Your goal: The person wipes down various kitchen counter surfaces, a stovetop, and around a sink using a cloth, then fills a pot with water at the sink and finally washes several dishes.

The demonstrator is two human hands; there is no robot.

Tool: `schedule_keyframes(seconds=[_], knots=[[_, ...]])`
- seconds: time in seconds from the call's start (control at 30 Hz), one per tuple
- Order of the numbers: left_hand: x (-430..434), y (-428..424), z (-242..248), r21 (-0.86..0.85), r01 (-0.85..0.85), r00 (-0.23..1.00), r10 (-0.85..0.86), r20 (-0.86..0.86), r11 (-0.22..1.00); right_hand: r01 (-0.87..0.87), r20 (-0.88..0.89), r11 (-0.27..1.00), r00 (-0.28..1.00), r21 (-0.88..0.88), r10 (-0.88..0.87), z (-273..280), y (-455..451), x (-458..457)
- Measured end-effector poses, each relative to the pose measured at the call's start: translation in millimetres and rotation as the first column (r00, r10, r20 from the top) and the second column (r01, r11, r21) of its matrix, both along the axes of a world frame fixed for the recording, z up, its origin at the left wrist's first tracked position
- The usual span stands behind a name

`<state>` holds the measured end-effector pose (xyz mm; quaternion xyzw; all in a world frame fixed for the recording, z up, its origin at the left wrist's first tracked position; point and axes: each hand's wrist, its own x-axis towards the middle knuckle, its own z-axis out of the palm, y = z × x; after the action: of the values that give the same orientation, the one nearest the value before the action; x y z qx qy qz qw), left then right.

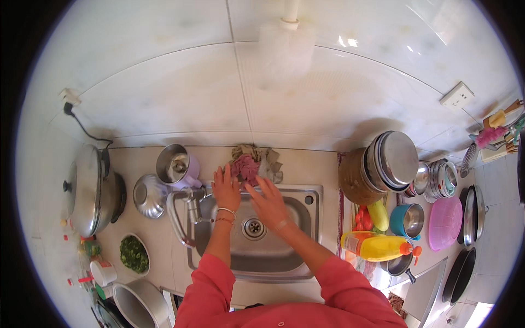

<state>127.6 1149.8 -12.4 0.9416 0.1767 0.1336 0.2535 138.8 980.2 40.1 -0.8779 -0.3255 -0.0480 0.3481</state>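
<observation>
My left hand (226, 192) reaches over the back left of the stainless steel sink (262, 262), fingers extended and holding nothing, their tips beside a crumpled pink cloth (245, 167). Just right of it, my right hand (268, 203) is spread with its fingertips close to the cloth's lower edge; whether they touch it I cannot tell. Behind the pink cloth lie a brown cloth (244, 151) and a greyish cloth (270, 164) against the wall. The metal faucet (182, 217) stands at the sink's left side. The drain (253, 228) shows between my forearms.
A lilac mug (190, 168), a fluted metal bowl (149, 197) and a bowl of chopped greens (135, 254) stand left. On the right are stacked metal basins (398, 158), a yellow soap bottle (375, 246), vegetables (377, 215), a teal mug (402, 221) and a pink basket (445, 223).
</observation>
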Motion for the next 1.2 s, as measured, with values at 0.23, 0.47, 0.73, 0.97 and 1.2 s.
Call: schedule_keyframes(seconds=[0.23,0.47,0.73,0.97,1.2], knots=[[51.7,-34.5,-26.5,0.138,0.125,0.990,-0.115,-0.078,0.982,0.088,0.068,0.982,0.995,-0.169,-0.077,-44.8,16.8,84.5],[100.7,-147.5,-13.7,-0.097,0.461,0.886,-0.451,0.111,0.882,0.523,0.133,0.810,0.852,-0.266,-0.506,-53.2,-84.3,86.2],[99.9,-194.8,-11.6,-0.344,0.535,0.844,-0.500,0.192,0.771,0.655,0.056,0.649,0.719,-0.387,-0.693,-53.8,-113.7,56.5],[54.6,-200.2,2.3,-0.544,0.411,0.893,-0.444,0.078,0.732,0.631,0.042,0.604,0.708,-0.487,-0.705,-45.3,-121.1,25.5],[-57.6,-210.8,5.8,-0.892,0.084,0.891,-0.435,-0.132,0.444,0.550,0.005,0.630,0.755,-0.549,-0.655,-22.4,-132.0,-76.5]])
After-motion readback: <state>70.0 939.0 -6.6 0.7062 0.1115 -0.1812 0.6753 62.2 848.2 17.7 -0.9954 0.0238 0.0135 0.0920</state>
